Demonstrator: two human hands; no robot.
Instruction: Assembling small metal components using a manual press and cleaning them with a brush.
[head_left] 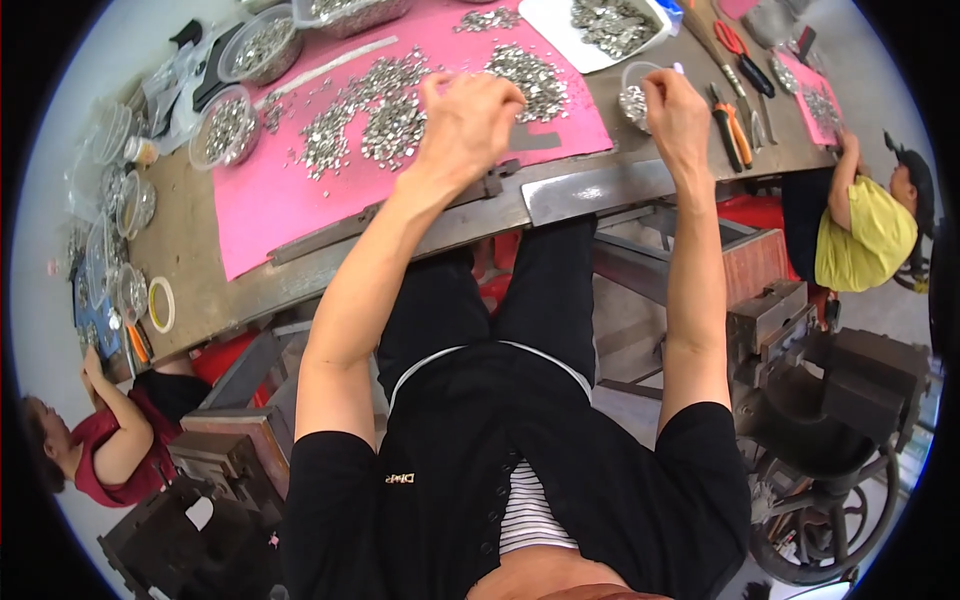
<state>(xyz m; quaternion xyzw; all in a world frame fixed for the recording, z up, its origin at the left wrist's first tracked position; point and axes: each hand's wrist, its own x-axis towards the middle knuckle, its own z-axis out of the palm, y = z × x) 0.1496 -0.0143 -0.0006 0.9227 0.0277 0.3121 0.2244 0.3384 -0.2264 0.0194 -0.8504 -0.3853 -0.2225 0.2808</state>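
Small silvery metal pieces (392, 125) lie in loose heaps on a pink sheet (255, 215) across the bench. My left hand (468, 125) is over the sheet between two heaps, its fingers bent and drawn together. What its fingertips hold, if anything, is hidden. To the right, a small clear cup (634, 78) with more silvery pieces stands just past the sheet. My right hand (677, 115) is at the right side of this cup, thumb and fingers pinched together. Anything between those fingertips is too small or covered to make out.
Clear tubs (228, 128) of metal pieces stand at the left and back. A white tray (560, 35) holds more. Orange-handled pliers (738, 135) and red-handled cutters (735, 45) lie right. A metal plate (597, 186) edges the bench. People sit at either side, one in yellow (865, 235).
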